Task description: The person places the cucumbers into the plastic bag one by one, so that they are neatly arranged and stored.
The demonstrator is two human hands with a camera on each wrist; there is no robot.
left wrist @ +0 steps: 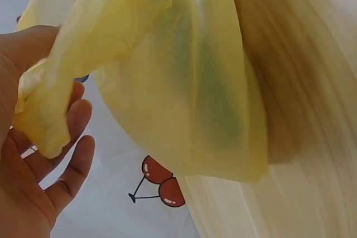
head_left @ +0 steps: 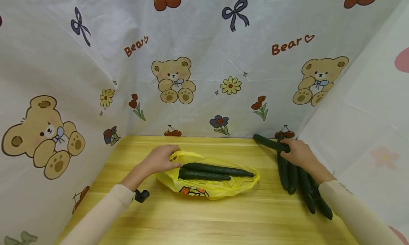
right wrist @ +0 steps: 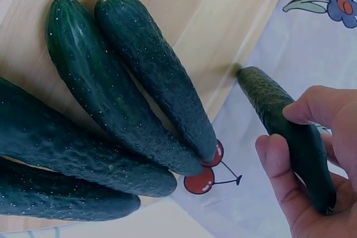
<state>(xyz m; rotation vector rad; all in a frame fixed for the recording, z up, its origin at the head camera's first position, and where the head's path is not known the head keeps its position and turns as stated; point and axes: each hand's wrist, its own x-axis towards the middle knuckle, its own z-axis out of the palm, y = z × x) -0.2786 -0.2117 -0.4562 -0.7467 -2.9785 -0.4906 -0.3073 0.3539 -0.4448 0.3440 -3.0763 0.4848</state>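
Note:
My left hand [head_left: 163, 159] holds the rim of a yellow plastic bag [head_left: 217, 193] at its left end; in the left wrist view the thin film [left wrist: 167, 82] passes between thumb and fingers. Two dark green cucumbers [head_left: 220, 169] lie inside the bag's wide mouth, side by side, their left ends near the hand. At the back right, my right hand [head_left: 298, 153] grips another cucumber [head_left: 267, 142] near one end, thumb on one side and fingers round the other. In the right wrist view this cucumber [right wrist: 273, 104] is apart from several cucumbers [right wrist: 111, 87] lying together.
The loose cucumbers [head_left: 282, 170] lie on the right of the wooden table [head_left: 223, 223], under and beside the right forearm. A patterned sheet [head_left: 204, 42] with bears and flowers hangs at the back and both sides. A small black object [head_left: 141, 196] is at the left wrist.

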